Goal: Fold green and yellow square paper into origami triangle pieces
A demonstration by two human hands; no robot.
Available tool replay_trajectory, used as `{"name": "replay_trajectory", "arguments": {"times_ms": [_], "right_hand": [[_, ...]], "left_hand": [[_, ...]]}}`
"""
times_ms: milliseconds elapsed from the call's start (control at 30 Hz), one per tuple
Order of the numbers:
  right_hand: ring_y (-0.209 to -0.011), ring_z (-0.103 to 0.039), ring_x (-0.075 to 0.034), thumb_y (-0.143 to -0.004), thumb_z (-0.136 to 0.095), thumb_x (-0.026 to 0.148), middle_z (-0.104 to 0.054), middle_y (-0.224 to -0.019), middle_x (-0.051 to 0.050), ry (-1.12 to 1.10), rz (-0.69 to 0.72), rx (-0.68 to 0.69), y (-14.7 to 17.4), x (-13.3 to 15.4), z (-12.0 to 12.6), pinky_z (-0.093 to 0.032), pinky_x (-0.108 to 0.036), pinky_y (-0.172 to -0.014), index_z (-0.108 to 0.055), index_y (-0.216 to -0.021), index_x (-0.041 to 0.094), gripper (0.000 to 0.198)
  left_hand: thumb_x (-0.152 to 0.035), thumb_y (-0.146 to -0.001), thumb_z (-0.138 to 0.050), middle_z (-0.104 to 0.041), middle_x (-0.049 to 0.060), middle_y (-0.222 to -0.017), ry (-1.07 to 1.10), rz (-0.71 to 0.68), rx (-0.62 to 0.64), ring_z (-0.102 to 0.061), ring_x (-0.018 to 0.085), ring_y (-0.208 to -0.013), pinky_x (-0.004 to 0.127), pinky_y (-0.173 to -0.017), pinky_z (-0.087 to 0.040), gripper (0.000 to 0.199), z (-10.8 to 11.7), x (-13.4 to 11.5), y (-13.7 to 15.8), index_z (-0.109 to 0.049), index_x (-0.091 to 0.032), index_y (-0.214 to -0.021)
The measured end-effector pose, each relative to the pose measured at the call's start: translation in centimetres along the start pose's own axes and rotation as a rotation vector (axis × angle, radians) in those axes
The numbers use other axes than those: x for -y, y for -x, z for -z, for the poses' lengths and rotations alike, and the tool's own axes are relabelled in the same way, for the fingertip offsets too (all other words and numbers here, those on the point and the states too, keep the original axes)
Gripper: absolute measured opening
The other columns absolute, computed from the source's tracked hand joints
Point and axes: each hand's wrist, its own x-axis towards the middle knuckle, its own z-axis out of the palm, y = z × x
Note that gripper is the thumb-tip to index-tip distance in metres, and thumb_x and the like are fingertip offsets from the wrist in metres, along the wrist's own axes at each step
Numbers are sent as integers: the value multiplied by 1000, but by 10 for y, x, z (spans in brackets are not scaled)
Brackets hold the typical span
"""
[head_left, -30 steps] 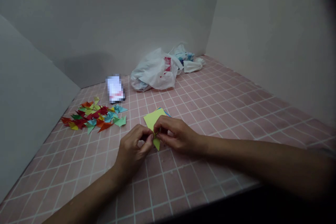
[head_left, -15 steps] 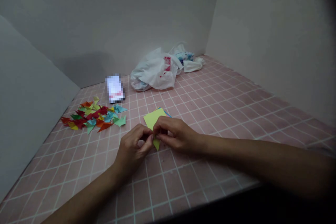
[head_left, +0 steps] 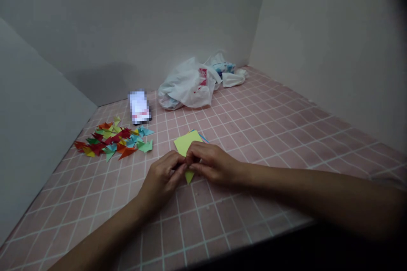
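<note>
My left hand [head_left: 167, 173] and my right hand [head_left: 211, 161] meet near the middle of the table, fingertips pinched together. Between them they grip a small folded piece of yellow paper [head_left: 189, 176], whose pointed end sticks out below the fingers; the rest of it is hidden. Just behind lies a stack of square origami paper [head_left: 187, 140], yellow on top, with blue edges showing at its right side. My right fingers cover part of that stack.
Folded paper cranes [head_left: 117, 139] in several colours are heaped at the left. Behind them a lit phone [head_left: 139, 107] with a blurred screen leans upright. A white plastic bag [head_left: 187, 84] sits by the back wall, beside a blue-and-white packet [head_left: 225, 67]. Pink checked cloth [head_left: 254, 135] covers the table.
Both hands stay in nearly the same place. The fingertips have shifted slightly, and the yellow paper's lower point has tilted a little to the left.
</note>
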Motion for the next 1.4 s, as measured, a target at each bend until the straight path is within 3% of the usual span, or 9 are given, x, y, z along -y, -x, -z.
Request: {"name": "replay_trajectory", "arguments": {"times_ms": [533,800,1033,1400], "right_hand": [[-73,-53,-14,-79,-58,4,-59,-80,-2,-108,-196,-96,1,7,-2,-40,-27,-68,-55,-78,17,14],[-68,-52,-12,-82,-58,10,-58,-75,1,-313,-303,-68,-2,7,0,-41,-25,-63,-59,-82,16,7],[-67,-54,-12,-82,-58,12,-59,-74,0,-300,-264,-76,-4,5,3,-41,-26,-63,-62,-80,15,6],[-69,-54,-12,-85,-60,15,-60,-75,0,-266,-217,-41,-5,1,5,-42,-26,-65,-62,-80,15,5]], "left_hand": [[-12,-90,-65,-66,4,-82,90,14,-63,-63,15,-74,27,-66,-48,6,-7,5,4,-68,-16,-88],[-19,-90,-63,-66,3,-81,214,224,-46,-61,14,-73,26,-65,-46,9,-4,1,6,-69,-18,-83],[-25,-88,-64,-64,2,-83,349,358,-38,-58,14,-74,26,-64,-44,9,-4,-1,3,-68,-19,-83],[-28,-87,-64,-64,2,-84,397,416,-8,-58,15,-76,25,-63,-43,10,0,-6,4,-67,-19,-81]]}}
